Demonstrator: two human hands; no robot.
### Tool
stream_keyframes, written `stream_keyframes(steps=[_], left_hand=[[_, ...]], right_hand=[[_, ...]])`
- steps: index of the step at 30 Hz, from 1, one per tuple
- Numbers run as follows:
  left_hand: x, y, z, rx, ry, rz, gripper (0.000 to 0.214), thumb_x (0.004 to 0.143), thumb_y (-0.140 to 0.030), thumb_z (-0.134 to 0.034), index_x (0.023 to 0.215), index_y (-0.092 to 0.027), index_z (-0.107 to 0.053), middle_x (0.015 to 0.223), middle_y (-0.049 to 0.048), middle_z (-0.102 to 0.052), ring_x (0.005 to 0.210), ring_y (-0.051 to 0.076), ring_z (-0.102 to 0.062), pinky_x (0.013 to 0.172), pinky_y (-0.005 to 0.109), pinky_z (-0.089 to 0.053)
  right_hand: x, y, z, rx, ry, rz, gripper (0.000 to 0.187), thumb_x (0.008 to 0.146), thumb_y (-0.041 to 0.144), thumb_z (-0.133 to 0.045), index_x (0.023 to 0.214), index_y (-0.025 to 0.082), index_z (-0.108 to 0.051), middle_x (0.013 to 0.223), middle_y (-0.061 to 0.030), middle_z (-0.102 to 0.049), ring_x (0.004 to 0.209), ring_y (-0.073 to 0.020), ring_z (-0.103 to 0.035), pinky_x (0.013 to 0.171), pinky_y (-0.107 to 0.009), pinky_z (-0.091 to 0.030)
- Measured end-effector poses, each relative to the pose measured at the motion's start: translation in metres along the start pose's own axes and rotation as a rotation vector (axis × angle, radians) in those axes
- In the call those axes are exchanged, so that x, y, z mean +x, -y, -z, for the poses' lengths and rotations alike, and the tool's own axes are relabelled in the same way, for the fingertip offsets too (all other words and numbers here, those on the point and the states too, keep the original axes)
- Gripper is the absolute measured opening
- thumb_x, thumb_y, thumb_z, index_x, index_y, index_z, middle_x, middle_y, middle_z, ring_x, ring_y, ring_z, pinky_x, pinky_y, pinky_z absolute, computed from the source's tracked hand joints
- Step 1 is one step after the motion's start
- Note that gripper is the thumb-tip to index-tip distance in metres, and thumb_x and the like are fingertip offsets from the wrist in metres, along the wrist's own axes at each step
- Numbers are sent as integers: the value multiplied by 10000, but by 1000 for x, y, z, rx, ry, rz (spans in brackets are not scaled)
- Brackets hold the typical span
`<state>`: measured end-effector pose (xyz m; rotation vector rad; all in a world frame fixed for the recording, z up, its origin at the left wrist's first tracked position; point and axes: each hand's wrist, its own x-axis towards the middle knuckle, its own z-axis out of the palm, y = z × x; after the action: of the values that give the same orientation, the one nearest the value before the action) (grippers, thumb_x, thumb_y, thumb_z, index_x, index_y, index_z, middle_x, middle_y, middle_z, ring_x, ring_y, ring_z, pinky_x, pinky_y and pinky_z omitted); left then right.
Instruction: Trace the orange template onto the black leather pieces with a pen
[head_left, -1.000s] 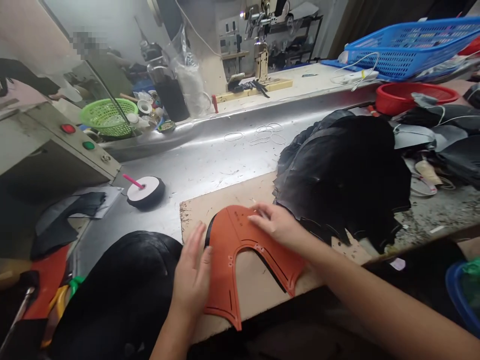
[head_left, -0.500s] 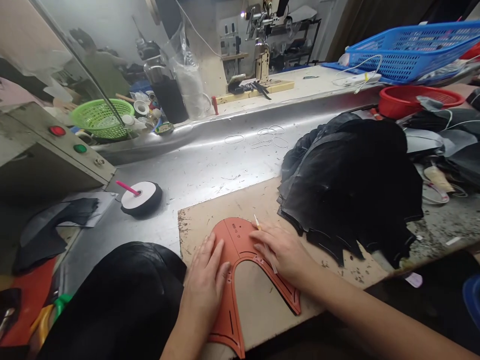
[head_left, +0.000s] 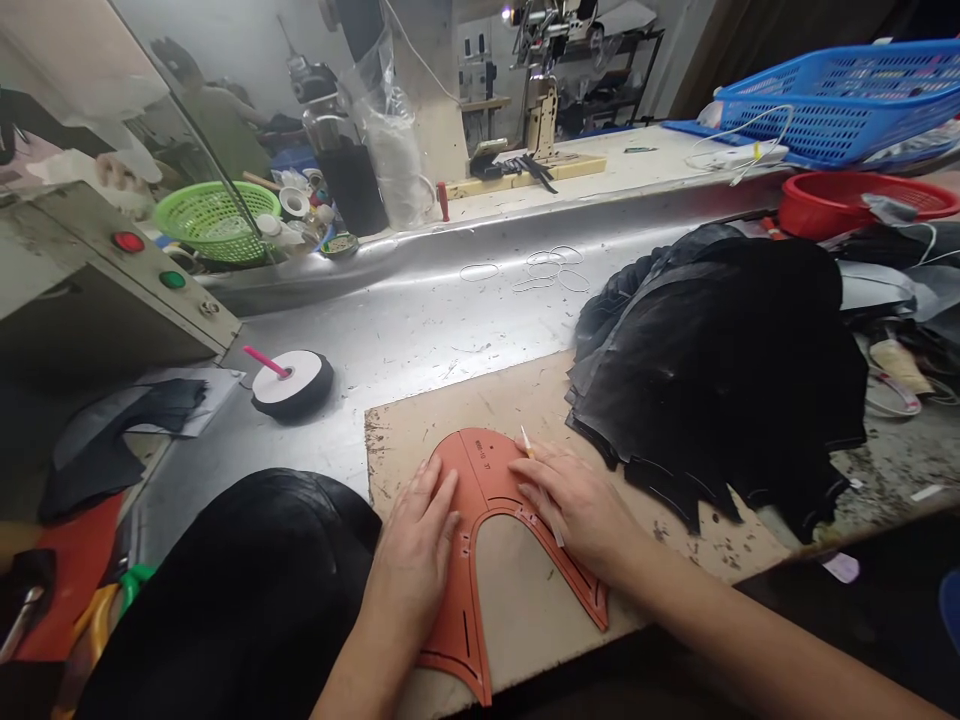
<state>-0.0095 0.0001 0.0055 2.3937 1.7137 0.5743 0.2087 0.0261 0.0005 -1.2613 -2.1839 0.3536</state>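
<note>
Template [head_left: 474, 485] pressed to the board [head_left: 397, 425], at risk of a slip

The template is laid flat on the board, its arch turned away from the wearer and its two legs pointed back. Its left side is covered by the left hand [head_left: 412, 545], fingers extended, nothing seen gripped. A pen [head_left: 528, 446] is held in the right hand [head_left: 581, 500], whose fingertips are rested at the right edge; whether its tip is touching anything cannot be told.

The template could be turned, it is judged, if pressure were eased on the left or pushed unevenly from the right. The left leg, ended about at the board's near edge, could be knocked by a sleeve or forearm. The black pile [head_left: 720, 370] could be brushed by the right elbow.
</note>
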Motion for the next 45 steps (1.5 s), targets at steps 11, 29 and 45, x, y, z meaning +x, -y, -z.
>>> stream_keyframes(steps=[11,29,45], left_hand=[[-4,3,-6,-32,-28,-23,401,927,-262,-374,1315,-218,-467,1418,100,-451,1312,227,-403,1055,461,-384],[-5,5,-10,-7,-35,-36,403,926,-256,-360,1307,-195,-476,1417,116,-448,1317,234,-395,1057,459,-381],[0,3,-4,39,-26,-29,406,932,-297,-363,1305,-198,-488,1409,94,-464,1298,235,-423,1046,455,-401]], right_hand=[[19,29,22,475,195,91,261,939,270,-446,1094,169,-631,1034,-63,-689,952,-159,-638,836,-273,-502],[20,48,10,341,351,112,155,895,214,-490,856,148,-624,799,-42,-678,733,-161,-623,674,-246,-438],[15,25,38,401,352,-69,245,919,245,-448,823,157,-656,785,-29,-684,698,-128,-627,646,-206,-435]])
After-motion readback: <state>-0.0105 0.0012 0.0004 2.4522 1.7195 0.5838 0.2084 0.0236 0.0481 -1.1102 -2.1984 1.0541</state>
